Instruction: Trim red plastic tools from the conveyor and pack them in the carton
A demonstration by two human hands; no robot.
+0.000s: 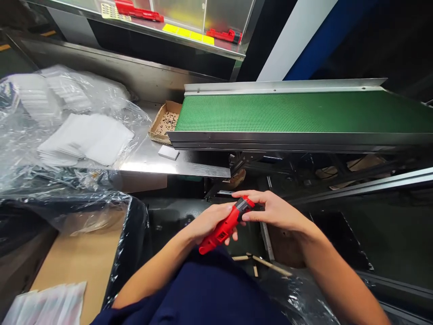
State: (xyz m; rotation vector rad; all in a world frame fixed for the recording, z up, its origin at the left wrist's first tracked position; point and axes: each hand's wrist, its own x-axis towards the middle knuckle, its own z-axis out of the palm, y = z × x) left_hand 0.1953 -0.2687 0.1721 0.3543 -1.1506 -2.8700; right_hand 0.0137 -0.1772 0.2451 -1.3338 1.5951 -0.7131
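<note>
In front of my body I hold a slim red plastic device with a black collar; its exact kind does not show. My left hand is wrapped round its red body, thumb on top. With thumb and fingers, my right hand grips the black and red end at the upper right. The device lies tilted, its rounded red end pointing down and left. Some fingers of both hands are hidden behind it.
A green conveyor belt with metal side rails runs ahead. White foam pouches lie in clear plastic on a metal table, near a cardboard tray. A lined box stands left. More red devices rest on the shelf above.
</note>
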